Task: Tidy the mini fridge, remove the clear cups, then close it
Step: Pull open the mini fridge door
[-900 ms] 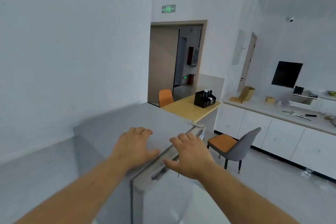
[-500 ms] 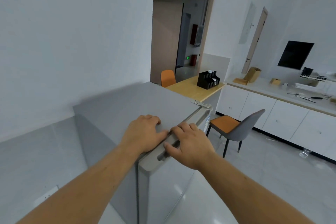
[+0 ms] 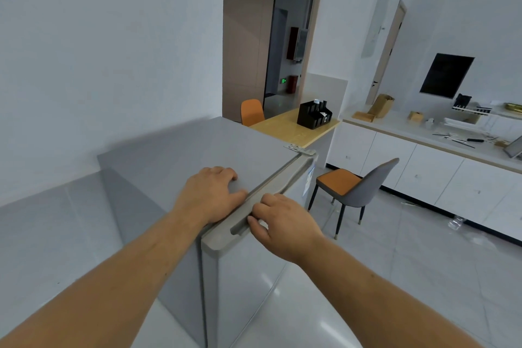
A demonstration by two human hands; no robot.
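A grey mini fridge [image 3: 175,155] stands against the white wall, seen from above. Its door [image 3: 243,271] sits flush against the body, so the inside and any clear cups are hidden. My left hand [image 3: 210,193] lies flat on the fridge top near the front edge, fingers spread, holding nothing. My right hand [image 3: 282,220] rests on the door's top edge with the fingers curled into the recessed handle [image 3: 240,227].
A grey chair with an orange seat [image 3: 348,189] stands on the tiled floor right of the fridge. Behind it are a wooden counter with a black organiser [image 3: 313,114], white cabinets [image 3: 429,175] along the right wall, and an open doorway [image 3: 271,45].
The door has swung from slightly ajar to flush against the fridge. Both hands stayed at the top front edge; my right hand's fingers curled into the handle recess. My view tilted down.
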